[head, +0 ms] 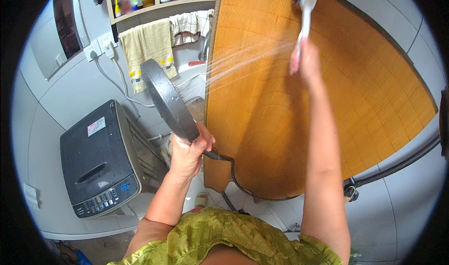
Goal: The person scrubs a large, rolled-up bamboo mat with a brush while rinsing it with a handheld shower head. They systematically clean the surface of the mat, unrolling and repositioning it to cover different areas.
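A large bamboo sleeping mat (273,124), orange-brown and wet, stands spread in front of me with a fold down its left part. My left hand (189,149) grips a dark handheld shower head (168,100) by its handle, and jets of water spray from it to the right onto the mat. Farther up, my right hand (307,61) is closed around the handle of a white long-handled brush (308,14). The brush's head is at the mat's upper part, partly cut off by the picture's edge, so its bristles are hard to see.
A top-loading washing machine (98,160) stands at the left, below plugged-in sockets (100,47). Yellow and checked towels (147,47) hang under a shelf (161,5) of bottles. The black shower hose (245,191) loops below the mat, near a dark pipe (396,167) on the tiled wall.
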The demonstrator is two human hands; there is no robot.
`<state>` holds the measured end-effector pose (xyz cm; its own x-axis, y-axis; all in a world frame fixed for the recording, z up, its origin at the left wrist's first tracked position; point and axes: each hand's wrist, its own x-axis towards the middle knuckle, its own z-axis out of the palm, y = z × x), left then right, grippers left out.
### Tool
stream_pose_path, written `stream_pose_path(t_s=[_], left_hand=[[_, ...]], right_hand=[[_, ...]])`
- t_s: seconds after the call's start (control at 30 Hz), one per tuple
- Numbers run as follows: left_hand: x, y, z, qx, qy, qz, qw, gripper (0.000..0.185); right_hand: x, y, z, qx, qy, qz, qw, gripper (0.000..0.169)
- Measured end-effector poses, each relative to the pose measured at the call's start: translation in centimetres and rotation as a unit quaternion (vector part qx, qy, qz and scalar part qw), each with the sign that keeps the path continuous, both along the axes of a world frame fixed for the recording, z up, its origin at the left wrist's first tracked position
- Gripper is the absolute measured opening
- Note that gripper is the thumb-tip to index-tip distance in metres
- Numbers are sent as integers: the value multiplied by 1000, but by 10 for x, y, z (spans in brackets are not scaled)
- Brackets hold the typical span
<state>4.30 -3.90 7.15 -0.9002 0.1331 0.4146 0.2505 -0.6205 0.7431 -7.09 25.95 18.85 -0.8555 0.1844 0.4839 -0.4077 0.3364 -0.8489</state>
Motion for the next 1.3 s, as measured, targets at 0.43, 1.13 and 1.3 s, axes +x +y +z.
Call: stream_pose_path(t_s=[0.43, 1.13, 1.3], left_hand=[[-16, -4, 25, 24, 60, -2, 998, 41], [-21, -20, 28, -18, 41, 51, 998, 46], [-24, -22, 21, -16, 20, 64, 998, 47]], right_hand=[[27, 0, 56, 389, 123, -306, 860, 37], [30, -30, 69, 646, 61, -364, 668, 38], [54, -66, -15, 823, -246, -153, 488, 25]])
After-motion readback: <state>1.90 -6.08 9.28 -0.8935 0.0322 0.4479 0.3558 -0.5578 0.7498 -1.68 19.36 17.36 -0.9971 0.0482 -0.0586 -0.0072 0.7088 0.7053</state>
